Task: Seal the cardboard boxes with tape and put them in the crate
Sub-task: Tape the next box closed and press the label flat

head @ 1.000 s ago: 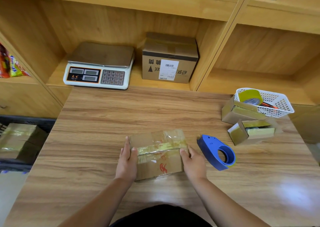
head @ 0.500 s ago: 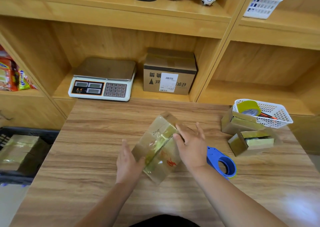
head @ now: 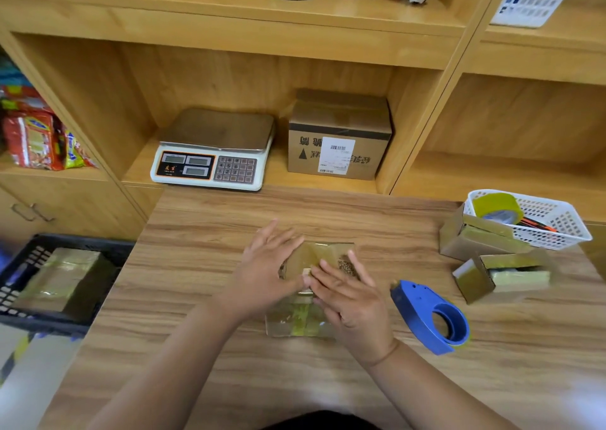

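The step in hand looks like pressing tape down. Both hands lie open and flat-fingered on the cardboard box (head: pixel 296 323) at mid-tabletop (head: pixel 196 265), the left hand (head: pixel 265 267) at its 9 o'clock edge, the right hand (head: pixel 352 298) on top. Next it likely needs a two-handed grip and a carry to the black crate (head: pixel 39 252) at 9 o'clock. A blue tape dispenser (head: pixel 416 305) lies at 3 o'clock and unsealed boxes (head: pixel 472 239) at 2 o'clock, with wooden shelves (head: pixel 328 52) behind.

One wide-angle view from a camera worn on the person's head, looking forward and steeply down. The desk (head: pixel 492 390) fills the lower frame, close below; shelves (head: pixel 360 52) curve across the top; both forearms (head: pixel 170 364) enter from the bottom edge.
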The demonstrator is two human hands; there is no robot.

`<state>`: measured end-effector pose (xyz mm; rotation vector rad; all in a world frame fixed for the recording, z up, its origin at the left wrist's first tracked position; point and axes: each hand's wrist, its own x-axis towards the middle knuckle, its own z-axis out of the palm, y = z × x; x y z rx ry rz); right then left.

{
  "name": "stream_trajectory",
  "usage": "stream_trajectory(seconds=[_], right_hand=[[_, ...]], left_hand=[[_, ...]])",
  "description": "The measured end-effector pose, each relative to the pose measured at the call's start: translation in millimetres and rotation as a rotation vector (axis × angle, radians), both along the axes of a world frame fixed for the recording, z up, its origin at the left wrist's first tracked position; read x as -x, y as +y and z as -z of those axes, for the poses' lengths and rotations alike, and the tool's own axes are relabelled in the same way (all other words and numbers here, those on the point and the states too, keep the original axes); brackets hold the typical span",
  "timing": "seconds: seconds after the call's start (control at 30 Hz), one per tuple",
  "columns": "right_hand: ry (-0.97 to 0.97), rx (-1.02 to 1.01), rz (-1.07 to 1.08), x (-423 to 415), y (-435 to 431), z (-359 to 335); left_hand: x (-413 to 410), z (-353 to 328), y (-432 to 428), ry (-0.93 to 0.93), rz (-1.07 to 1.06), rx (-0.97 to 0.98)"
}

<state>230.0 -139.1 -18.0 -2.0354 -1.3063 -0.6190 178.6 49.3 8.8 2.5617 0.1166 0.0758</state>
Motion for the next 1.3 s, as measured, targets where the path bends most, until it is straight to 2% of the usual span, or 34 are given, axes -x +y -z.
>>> stream_trajectory(seconds=[0.17,0.27,0.43,0.53,0.67,0.8,0.97,1.1,1.17,1.3], right_hand=[[0.171,0.008,-0.046,6.6,-8.9,-2.5],[0.391,-0.002,-0.038,0.2,-10.4,-17.1],[0.641,0.294,0.080,-27.7,-5.8,-24.8],[0.809,0.268,0.069,-36.6,-1.6,-19.8],[0.856,0.154,0.114,-40.9,8.5,-20.7],[0.856,0.126,0.161,-43.5,14.5,-24.2],[0.695,0.153,0.260,-43.6,22.2,-29.4],[0.623,0.205,0.321,-43.7,25.6,-32.1],[0.664,0.189,0.333,-42.1,26.8,-33.0],[0.901,0.094,0.293,-42.9,27.4,-37.6]], left_hand=[[-8.2,-0.6,3.2,0.109,0.098,-0.001],[-9.2,-0.1,-1.9,0.150,0.069,-0.004],[-8.4,0.7,-5.4,0.093,0.043,0.033],[-7.6,2.9,-5.9,0.059,0.017,0.120],[-11.2,6.8,-8.9,0.001,-0.050,0.175],[-17.2,9.3,-11.6,-0.052,-0.131,0.129],[-23.4,6.4,-20.1,-0.162,-0.209,0.028],[-29.2,4.8,-21.8,-0.163,-0.214,-0.027],[-30.7,4.8,-21.1,-0.152,-0.223,-0.002],[-30.1,6.8,-21.2,-0.147,-0.233,0.098]])
